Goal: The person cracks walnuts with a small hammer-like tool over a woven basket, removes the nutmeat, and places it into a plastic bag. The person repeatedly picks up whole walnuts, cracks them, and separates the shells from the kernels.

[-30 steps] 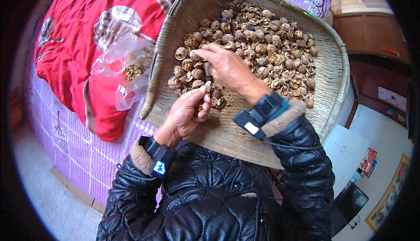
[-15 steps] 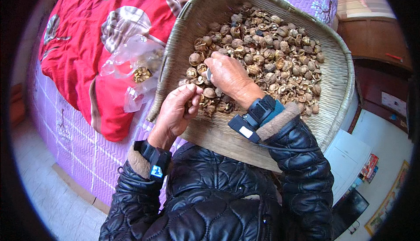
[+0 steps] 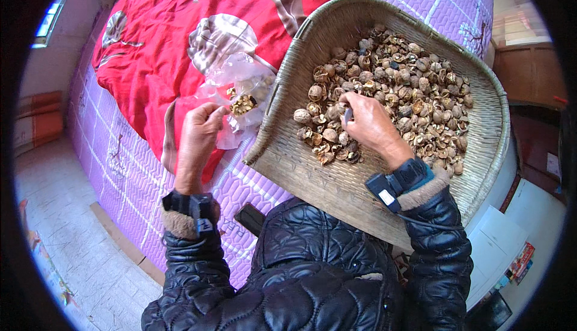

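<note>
Walnuts [image 3: 424, 83], whole: many, heaped with split shells [image 3: 324, 154] in the basket [image 3: 287, 110]. The raised rim likely stops round nuts from rolling off; the low front edge faces the lap, presumably for easy reach.

Right hand [image 3: 372, 124]: over the near left part of the heap, fingers curled about a small grey object [image 3: 348, 115], mostly covered; its kind cannot be told. A bent grip such as this probably keeps it steady close to the nuts.

Left hand [image 3: 201, 133]: outside the basket, just beside the bag; thumb and forefinger pressed together at the tips. Whether a piece sits between them cannot be told.

Bag [image 3: 237, 69], clear plastic: lying on the red quilt [image 3: 150, 48], left of the basket; kernels [image 3: 243, 105] in its mouth. Set there, it seems, within short reach of the left hand and apart from the shells.

Phone-like item [image 3: 250, 218], dark: on the bed [image 3: 129, 169], beside the lap.

Straps [image 3: 384, 191], black: one on each wrist.
</note>
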Demonstrator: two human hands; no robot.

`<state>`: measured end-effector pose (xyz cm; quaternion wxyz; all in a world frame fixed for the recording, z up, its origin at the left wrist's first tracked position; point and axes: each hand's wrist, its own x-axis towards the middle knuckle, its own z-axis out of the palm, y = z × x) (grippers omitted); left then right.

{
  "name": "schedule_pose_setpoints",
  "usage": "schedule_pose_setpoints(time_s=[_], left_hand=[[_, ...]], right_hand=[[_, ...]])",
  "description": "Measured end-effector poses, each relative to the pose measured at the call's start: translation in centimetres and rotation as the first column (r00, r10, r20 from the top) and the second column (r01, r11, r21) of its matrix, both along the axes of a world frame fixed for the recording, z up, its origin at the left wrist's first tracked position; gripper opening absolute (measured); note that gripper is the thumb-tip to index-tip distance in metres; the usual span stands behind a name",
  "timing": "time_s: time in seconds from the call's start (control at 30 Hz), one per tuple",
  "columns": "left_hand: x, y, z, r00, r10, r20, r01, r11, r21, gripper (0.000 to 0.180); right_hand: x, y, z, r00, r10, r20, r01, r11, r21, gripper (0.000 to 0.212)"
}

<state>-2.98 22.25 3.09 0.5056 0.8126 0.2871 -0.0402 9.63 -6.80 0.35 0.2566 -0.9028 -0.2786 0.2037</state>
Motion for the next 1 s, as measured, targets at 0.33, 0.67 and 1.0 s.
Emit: schedule_pose_setpoints(time_s=[0.33, 0.67, 1.0], left_hand=[[0.3, -0.4, -3.0, 0.984, -0.162, 0.069, 0.124, 0.917, 0.379, 0.026], [2.0, -12.0, 4.8, 0.955, -0.278, 0.106, 0.295, 0.846, -0.443, 0.025], [1.5, -24.3, -1.0, 0.959, -0.245, 0.144, 0.233, 0.389, -0.891, 0.034]], right_hand=[[-2.4, -4.3, 4.0, 0.937, -0.140, -0.320, 0.208, 0.960, 0.188, 0.035], [-4.9, -8.3, 6.7, 0.917, -0.131, -0.378, 0.249, 0.926, 0.283, 0.037], [-8.5, -11.4, 6.3, 0.850, -0.369, -0.376, 0.498, 0.795, 0.345, 0.036]])
